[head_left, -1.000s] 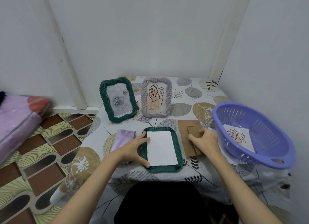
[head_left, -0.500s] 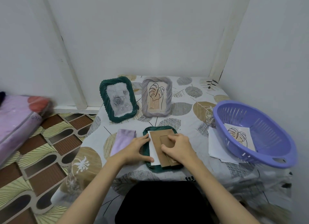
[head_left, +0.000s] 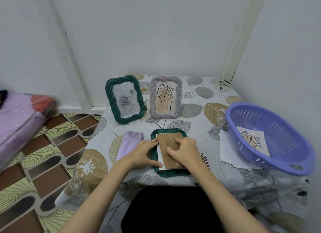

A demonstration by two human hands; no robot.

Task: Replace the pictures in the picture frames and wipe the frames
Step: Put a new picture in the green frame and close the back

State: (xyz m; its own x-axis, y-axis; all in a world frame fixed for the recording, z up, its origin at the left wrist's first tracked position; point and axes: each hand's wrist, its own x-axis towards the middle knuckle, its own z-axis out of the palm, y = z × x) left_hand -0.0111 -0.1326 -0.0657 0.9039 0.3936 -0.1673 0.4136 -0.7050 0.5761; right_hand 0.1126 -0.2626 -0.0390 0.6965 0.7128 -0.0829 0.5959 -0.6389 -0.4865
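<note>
Fingers (head_left: 152, 142) of our left hand (head_left: 145, 153) lie fairly straight along the left edge of the face-down green frame (head_left: 169, 172), with the thumb pressing its lower-left corner; they curl round nothing. Our right hand (head_left: 185, 150) rests on the brown backing board (head_left: 166, 138), its fingers curled down against the board's stand flap; we cannot tell whether they pinch the flap or only press it. The board lies tilted inside the frame, over a white sheet (head_left: 160, 154) whose left strip shows beside it. This frame lies flat at lower centre of the picture, on the counter (head_left: 199, 111) with its leaf-patterned cover.

Just left of the frame, touching our left hand, lies a folded lilac cloth (head_left: 129, 143). Toward the upper centre two frames stand upright and lean back: a second green frame (head_left: 125, 99) with a grey rose picture, and beside it on the right a grey frame (head_left: 165, 97) with a leaf drawing.

At right, a purple basket (head_left: 271, 138) sits tilted, holding a leaf print (head_left: 252, 140). Its left side rests on loose white papers (head_left: 227, 151).

At far left a pink bundle (head_left: 19, 121) lies on the patterned floor (head_left: 52, 154).
</note>
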